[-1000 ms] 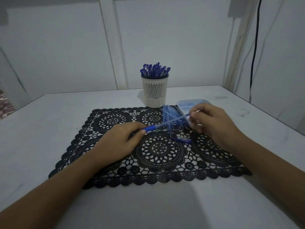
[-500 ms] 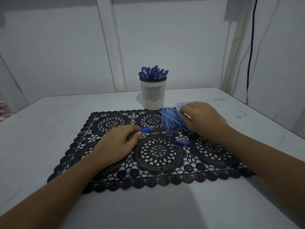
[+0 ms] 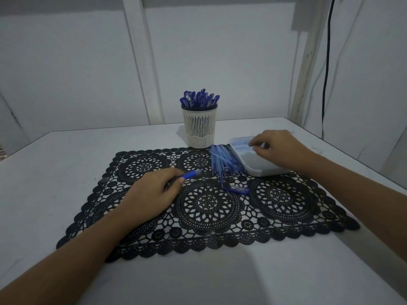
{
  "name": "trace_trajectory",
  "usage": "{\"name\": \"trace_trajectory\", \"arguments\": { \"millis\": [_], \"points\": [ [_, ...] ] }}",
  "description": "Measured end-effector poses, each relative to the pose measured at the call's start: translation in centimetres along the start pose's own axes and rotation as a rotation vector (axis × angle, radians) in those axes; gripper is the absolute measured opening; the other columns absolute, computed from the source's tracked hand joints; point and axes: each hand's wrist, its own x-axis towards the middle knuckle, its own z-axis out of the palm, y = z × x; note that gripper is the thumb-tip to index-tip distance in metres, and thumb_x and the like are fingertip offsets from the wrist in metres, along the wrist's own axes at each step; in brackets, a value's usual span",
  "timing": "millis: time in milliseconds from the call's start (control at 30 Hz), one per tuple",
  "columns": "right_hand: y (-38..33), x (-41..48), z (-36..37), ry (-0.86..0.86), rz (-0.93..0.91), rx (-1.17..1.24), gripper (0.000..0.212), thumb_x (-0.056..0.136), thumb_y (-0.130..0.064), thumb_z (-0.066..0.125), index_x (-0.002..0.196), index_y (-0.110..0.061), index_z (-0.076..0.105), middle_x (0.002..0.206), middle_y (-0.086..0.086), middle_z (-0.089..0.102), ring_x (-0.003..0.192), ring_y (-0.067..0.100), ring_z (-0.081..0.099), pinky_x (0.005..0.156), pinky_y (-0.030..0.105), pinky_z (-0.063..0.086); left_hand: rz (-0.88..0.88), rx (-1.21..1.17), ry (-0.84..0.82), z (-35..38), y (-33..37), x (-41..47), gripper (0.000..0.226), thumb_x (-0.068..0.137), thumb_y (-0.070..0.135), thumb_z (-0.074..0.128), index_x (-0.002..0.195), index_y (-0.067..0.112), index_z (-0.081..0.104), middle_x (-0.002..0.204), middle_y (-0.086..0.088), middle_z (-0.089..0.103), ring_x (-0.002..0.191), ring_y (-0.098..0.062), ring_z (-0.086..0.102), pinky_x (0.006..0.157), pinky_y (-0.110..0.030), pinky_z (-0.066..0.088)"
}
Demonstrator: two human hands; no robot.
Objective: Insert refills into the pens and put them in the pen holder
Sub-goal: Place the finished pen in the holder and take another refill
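While the left hand rests on the black lace mat, its fingers are curled round a pen. Only the pen's blue grip and clear nose show past the thumb.

Right hand is over the far end of a white tray, fingers bent down toward the thin pale refills. Cannot tell whether one is pinched.

Just left of the tray, touching its wall: a loose pile of blue tubes, barrels or refills, unclear. A blue cap lies alone on the mat, nearer the person. Pen holder stands upright behind the mat, packed with capped pens.

Judgement: refills look very light, thin and bendy, likely to roll and slip. Pinch one near mid-length with fingertips, then shift toward the tail to feed it straight into the barrel. Side load may kink it.
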Motion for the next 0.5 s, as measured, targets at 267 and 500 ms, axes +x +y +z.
{"name": "trace_trajectory", "arguments": {
  "millis": [267, 500],
  "points": [
    [3.7, 0.7, 1.0, -0.216, 0.345, -0.36, 0.031, 0.087, -0.035, 0.054, 0.097, -0.007, 0.064, 0.081, 0.005, 0.048, 0.077, 0.021, 0.049, 0.073, 0.032, 0.046, 0.01, 0.011, 0.002, 0.1, 0.0, 0.0, 0.036, 0.084, 0.043, 0.039, 0.105, 0.026, 0.063, 0.075, 0.014, 0.061, 0.067, -0.004, 0.055, 0.06, -0.026, 0.045],
    [3.2, 1.2, 1.9, -0.201, 0.342, -0.456, 0.019, 0.087, -0.023, 0.05, 0.1, -0.013, 0.061, 0.081, 0.002, 0.05, 0.077, 0.021, 0.046, 0.072, 0.029, 0.039, 0.005, 0.008, -0.012, 0.0, 0.1, 0.0, 0.037, 0.083, 0.044, 0.038, 0.105, 0.026, 0.063, 0.076, 0.014, 0.062, 0.067, -0.004, 0.057, 0.062, -0.03, 0.048]
  ]
}}
